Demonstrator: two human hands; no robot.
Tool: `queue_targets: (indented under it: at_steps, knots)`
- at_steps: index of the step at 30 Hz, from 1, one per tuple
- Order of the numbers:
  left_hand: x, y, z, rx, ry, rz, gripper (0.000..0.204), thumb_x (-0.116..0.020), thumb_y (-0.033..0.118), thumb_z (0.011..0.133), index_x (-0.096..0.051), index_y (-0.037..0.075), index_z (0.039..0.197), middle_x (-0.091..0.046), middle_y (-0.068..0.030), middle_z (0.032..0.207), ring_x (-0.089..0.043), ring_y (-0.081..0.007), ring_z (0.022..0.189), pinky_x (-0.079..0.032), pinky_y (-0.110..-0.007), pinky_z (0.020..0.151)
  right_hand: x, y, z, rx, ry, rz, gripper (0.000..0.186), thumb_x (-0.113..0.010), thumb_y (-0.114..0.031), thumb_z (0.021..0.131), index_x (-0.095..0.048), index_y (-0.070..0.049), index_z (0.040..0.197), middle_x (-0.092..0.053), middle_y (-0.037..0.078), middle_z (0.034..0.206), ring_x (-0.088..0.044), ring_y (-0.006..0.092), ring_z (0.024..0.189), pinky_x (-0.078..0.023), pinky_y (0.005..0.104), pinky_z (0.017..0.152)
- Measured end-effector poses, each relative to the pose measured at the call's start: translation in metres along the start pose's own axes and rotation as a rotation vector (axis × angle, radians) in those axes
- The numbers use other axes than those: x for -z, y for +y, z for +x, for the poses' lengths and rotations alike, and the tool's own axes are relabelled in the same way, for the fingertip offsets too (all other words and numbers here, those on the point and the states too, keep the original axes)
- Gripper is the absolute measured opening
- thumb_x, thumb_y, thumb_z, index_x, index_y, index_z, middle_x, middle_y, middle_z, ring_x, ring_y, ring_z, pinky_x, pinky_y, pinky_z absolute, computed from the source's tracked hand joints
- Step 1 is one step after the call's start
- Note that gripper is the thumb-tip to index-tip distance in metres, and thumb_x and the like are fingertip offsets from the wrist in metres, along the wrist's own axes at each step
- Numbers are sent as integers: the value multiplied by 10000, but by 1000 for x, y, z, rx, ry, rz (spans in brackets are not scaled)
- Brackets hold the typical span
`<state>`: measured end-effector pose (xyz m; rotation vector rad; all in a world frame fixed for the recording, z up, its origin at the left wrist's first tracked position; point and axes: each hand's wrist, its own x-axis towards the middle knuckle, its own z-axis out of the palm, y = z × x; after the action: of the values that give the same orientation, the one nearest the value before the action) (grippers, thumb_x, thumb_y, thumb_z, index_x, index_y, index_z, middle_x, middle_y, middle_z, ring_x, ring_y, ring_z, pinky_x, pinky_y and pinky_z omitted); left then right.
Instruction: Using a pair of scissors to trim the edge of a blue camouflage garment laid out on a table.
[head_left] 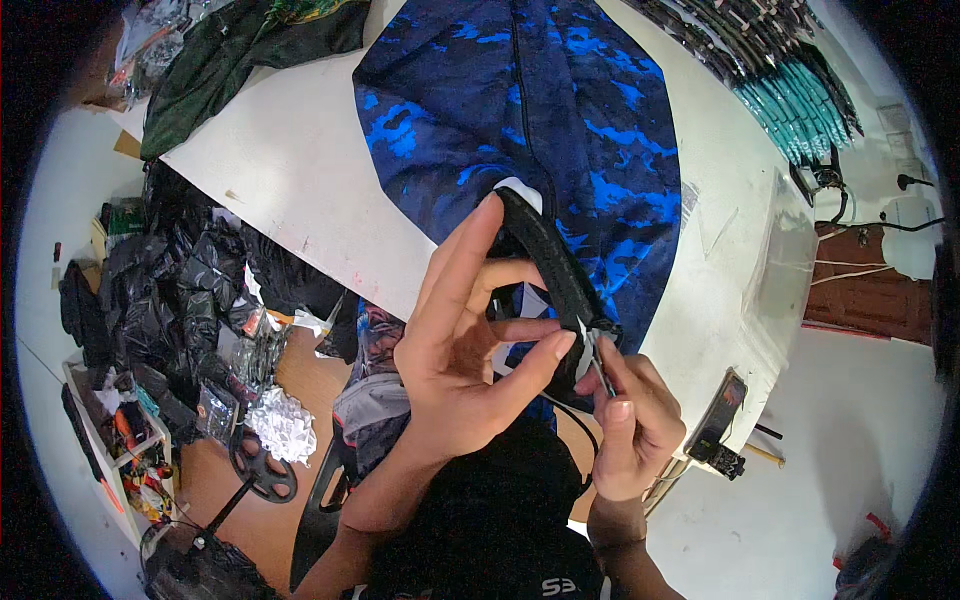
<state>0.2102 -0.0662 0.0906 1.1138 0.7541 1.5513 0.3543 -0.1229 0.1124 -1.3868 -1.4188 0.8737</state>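
Note:
A blue camouflage garment (625, 150) with a dark zip running along it lies over the table in front of me. Its near end rises into a thick black band (562, 255), curved like a collar edge, with a white patch at its far tip. My left hand (445, 365) is closed on this band, its index finger at the far tip and its thumb at the near end. Pinched between the thumb and fingers of my right hand (637, 425) is a slim silver metal tool (603, 368). Its tip meets the band's near end; its exact kind is unclear.
The white table (290, 160) also carries a dark green garment (230, 75) at far left. Black plastic bags (190, 270), crumpled foil (282, 425) and an open tool box (135, 445) are lower left. A black strip-shaped device (720, 415) sits at the right edge; wrapped packets (800, 110) lie far right.

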Motion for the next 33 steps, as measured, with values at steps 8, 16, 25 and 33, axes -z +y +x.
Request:
queue_targets:
  at_steps: [8, 16, 25, 33]
  knots:
    - [-2, 1, -3, 20, 29, 20, 774, -640, -170, 676, -282, -71, 1356, -301, -159, 1370, -524, -174, 1033, -571, -243, 734, 1, 1, 6, 74, 64, 5, 279, -722, -90, 741, -656, 37, 980, -656, 187, 880, -642, 215, 768, -499, 283, 691]
    - [-4, 3, -3, -22, 12, 113, 733, -652, -155, 679, -326, -81, 1332, -312, -194, 1357, -551, -201, 1013, -581, -253, 719, 4, -12, 12, 22, 73, -85, 269, -744, -65, 704, -675, 30, 946, -662, 163, 863, -650, 200, 772, -502, 265, 686]
    - [-6, 0, -3, -63, -2, 151, 690, -656, -153, 680, -367, -95, 1304, -348, -218, 1329, -578, -216, 977, -584, -257, 702, 12, -16, 14, 1, 55, -117, 292, -748, -37, 684, -677, 21, 962, -659, 155, 852, -652, 194, 764, -500, 251, 679]
    - [-6, 1, -4, -81, -27, 180, 708, -661, -163, 665, -362, -100, 1304, -341, -224, 1332, -579, -229, 980, -586, -260, 698, 11, -14, 16, 36, 27, -127, 305, -751, -63, 695, -673, 18, 979, -660, 151, 856, -649, 192, 763, -501, 252, 676]
